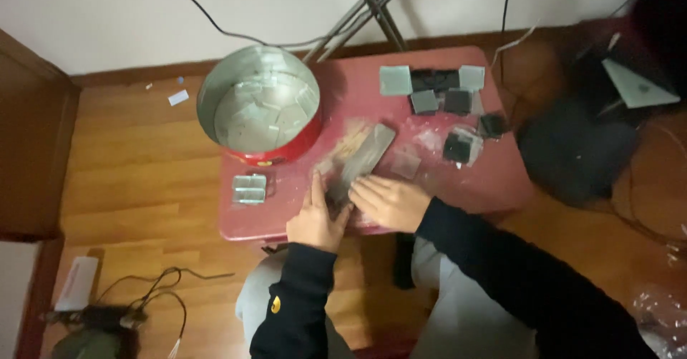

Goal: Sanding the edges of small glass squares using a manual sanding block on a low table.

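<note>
slippage threatens: your left hand (pixel 315 221) fingers grip the dark slab (pixel 361 162), right hand (pixel 390 201) flat beside it, near the counter (pixel 494 180) edge.

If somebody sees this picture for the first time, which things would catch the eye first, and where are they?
First comes the small red table in the middle, with the big round metal tin with a red wall at its far left corner. At the near edge, the left hand and right hand press on a long dark flat block. Small grey and black square pieces lie at the far right.
</note>
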